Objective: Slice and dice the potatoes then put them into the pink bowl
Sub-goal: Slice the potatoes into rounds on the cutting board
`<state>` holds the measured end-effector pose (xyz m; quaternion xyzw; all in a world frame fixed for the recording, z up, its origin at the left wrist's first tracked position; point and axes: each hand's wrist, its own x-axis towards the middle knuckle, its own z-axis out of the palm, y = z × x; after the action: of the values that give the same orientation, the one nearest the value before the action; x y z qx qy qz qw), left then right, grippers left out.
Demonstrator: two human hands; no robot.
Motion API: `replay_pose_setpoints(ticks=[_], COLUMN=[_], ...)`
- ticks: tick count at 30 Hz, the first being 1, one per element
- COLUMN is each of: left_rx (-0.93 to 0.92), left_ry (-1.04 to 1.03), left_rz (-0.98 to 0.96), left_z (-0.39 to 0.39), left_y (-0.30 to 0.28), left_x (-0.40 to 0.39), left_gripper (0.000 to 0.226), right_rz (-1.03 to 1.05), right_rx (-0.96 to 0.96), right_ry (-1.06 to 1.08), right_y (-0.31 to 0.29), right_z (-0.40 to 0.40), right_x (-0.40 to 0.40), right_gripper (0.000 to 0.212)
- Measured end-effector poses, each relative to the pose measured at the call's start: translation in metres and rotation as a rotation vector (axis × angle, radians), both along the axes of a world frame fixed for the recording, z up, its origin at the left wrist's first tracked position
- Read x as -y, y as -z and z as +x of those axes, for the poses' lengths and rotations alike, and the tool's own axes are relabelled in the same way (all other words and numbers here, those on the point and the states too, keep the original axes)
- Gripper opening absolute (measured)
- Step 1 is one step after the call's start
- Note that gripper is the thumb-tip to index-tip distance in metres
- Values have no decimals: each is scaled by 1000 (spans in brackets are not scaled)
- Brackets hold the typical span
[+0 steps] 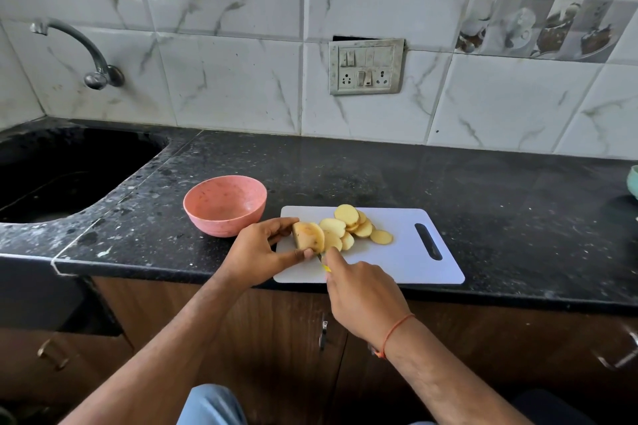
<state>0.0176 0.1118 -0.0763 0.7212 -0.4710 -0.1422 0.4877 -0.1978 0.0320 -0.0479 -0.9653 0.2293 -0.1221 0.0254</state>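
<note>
Head view looks down on a white rectangular plastic cutting board (397, 255) lying on a black speckled stone counter (483, 200), its slotted handle at the board's right end. On the board's left part stands the uncut end piece of a yellow-skinned potato (305, 235), cut face turned toward the board's middle. The left hand (257, 254) pinches this piece, with fingers curled over its far side and the thumb pressed against its near side. Just right of the piece, a fanned row of round pale-yellow potato slices (352, 228) lies overlapping across the board's middle, the last slice flat and a little apart toward the handle slot. The right hand (360, 297), over the board's near edge, has its fingers closed around a thin knife with a yellow handle (325, 266), forefinger stretched along the top; the blade is mostly hidden behind the slices and fingers. An orange thread circles the right wrist. A round pink speckled plastic bowl (225, 205) sits on the counter just beyond the board's left end, holding no potato. A dark sink (62, 169) is well left of the board.
</note>
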Motion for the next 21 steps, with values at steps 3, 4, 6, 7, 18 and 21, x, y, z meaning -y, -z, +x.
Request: replay_pose_setpoints(ticks=[3,4,6,7,18,21], left_rx=[-10,-11,-13,-18,-95,-82], left_ry=[-6,-9,-12,-13,-27,-46], left_rz=[2,1,2,2,-31,-29], left_z=[-1,-1,0,1,0,0], left_y=[-1,-1,-1,0,0,0], left_x=[0,0,-1,-1,-1,-1], left_gripper=[81,83,85,85,95,85], right_rz=[-5,-15,-16,-11,23,250], right_rx=[-5,-12,-24,-27,134,335], right_ry=[9,9,11,14,43,58], right_y=[-1,0,1,1,-10,-6], right_z=[9,7,-4,-11,-55,-53], right_x=[-3,-4,-9,-12,-1,13], right_gripper=[28,31,30,26,18,19])
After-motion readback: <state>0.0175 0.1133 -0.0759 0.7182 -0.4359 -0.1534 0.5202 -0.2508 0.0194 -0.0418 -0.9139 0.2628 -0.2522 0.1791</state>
